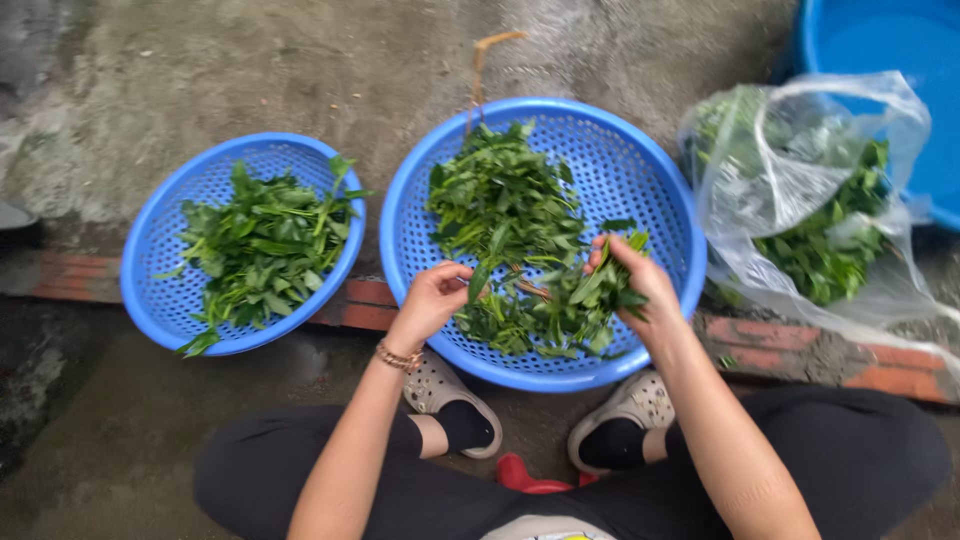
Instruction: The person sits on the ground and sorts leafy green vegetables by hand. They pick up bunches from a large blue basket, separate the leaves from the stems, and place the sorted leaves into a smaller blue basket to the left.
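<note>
At the far left edge a dark object (14,222) sits partly cut off on the concrete floor (300,60); what it is cannot be told. Next comes a small blue perforated basket (150,250), tilted against a low line of red bricks (365,303), with a heap of picked green leaves (262,250) lying in it.

To its right, and just beside it without touching, stands a larger blue perforated basket (630,160). A loose pile of leafy greens (500,200) fills its middle and near side. A thin brown stick (480,75) rises from behind its far rim.

The person's left hand (432,300), a beaded bracelet (398,357) on its wrist, reaches over the near rim of this basket. Its fingers are curled shut, pinching a single leaf stem (480,280) that hangs down toward the pile. The right hand (640,285) is over the right part of the same basket, closed around a bunch of greens (600,295) whose leaves spill out to the left and below the palm. The two hands are near each other, apart, with leaves between them.

Below the basket the person's two light perforated clogs (455,395), worn over dark socks, rest on the floor beside a bit of red stool (525,475), and dark trousers (860,450) cover the bent knees.

Further right, a clear plastic bag (790,180) lies open on the bricks, holding more unsorted greens (830,250). It sits just beside the large basket's right rim. Behind the bag, in the top right corner, is part of a big blue tub (900,50).
</note>
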